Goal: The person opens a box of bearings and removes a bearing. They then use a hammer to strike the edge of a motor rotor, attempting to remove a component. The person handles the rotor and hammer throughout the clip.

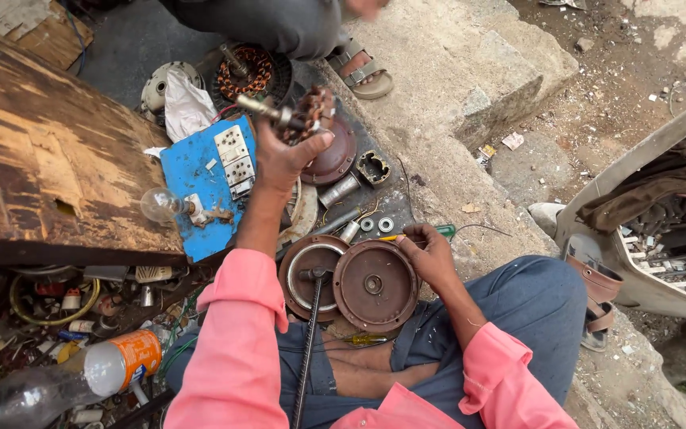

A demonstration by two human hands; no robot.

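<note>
The big wooden bench [49, 159] stands on the left. By the person's knees lies a round brown motor cover [375, 284]; the right hand [426, 256] rests on its rim, fingers curled. The left hand [283, 155] is closed around a small wound motor core [305, 115], held up. It looks like taking-apart work; a steady grip matters.

A roadside repair workshop — fan motor parts [375, 284], a switchboard [206, 184] and scrap litter the ground [518, 167].

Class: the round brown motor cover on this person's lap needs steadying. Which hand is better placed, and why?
Probably the right hand: it already rests at the rim of the motor cover. The left hand is raised away, gripping a wound rotor by its shaft.
</note>
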